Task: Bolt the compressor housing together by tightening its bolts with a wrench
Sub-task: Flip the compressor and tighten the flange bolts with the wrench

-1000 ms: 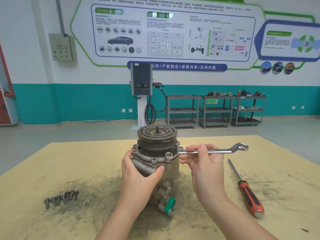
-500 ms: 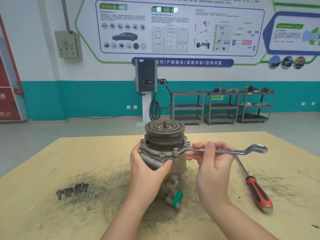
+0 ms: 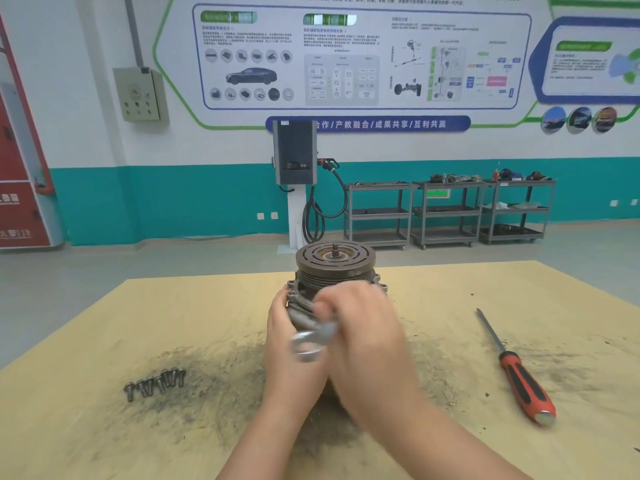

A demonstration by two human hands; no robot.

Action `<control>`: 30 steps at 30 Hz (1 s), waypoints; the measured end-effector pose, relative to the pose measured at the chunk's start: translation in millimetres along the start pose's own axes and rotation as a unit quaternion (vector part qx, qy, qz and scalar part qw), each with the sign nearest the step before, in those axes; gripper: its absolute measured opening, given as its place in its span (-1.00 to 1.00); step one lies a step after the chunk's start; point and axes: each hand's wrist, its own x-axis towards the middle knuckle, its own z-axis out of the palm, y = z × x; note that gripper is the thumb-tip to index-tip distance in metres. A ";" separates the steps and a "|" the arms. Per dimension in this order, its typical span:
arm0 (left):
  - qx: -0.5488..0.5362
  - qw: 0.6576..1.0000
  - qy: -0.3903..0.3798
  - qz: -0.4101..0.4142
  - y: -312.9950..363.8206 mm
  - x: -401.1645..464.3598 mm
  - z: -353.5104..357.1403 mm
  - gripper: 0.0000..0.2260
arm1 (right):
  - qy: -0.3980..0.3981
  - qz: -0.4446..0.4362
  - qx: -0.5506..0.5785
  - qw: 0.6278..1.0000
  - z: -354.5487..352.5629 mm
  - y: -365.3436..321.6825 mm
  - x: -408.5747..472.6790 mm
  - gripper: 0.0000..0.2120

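The left hand (image 3: 294,344) grips the upright compressor (image 3: 335,268) on the desk (image 3: 104,427) while the blurred right hand (image 3: 363,334) clutches the wrench (image 3: 311,337).

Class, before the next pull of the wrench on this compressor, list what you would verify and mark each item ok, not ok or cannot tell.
1. Left hand steadies the compressor: ok.
2. Right hand holds the wrench: ok, though blurred.
3. Wrench seated on a bolt head: cannot tell, hidden and blurred.
4. Spare bolts lie apart from the work: ok.
5. Screwdriver lies away from the swing: ok.
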 end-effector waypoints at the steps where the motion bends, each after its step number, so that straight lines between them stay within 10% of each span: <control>1: -0.006 1.000 0.025 -0.008 1.1 0.2 -1.0 -0.13 | 0.038 0.040 0.071 0.996 -8.9 3.3 3.6 -0.86; 9: 0.004 0.998 0.062 0.027 -14.1 6.0 0.6 -0.21 | 0.171 0.417 0.481 0.752 -33.3 52.6 24.4 -0.76; 16: 0.006 0.998 0.056 0.010 -10.2 5.4 0.8 -0.31 | 0.098 0.463 0.527 0.706 -31.0 71.8 35.8 -0.83; 23: 0.031 0.997 0.064 0.003 -6.7 1.4 2.9 -0.19 | 0.164 0.382 0.513 0.751 -26.5 57.9 4.0 -0.78; 30: 0.020 0.999 0.043 -0.027 5.8 -1.6 0.3 -0.19 | 0.068 0.149 0.190 0.968 2.7 5.5 -31.9 -0.81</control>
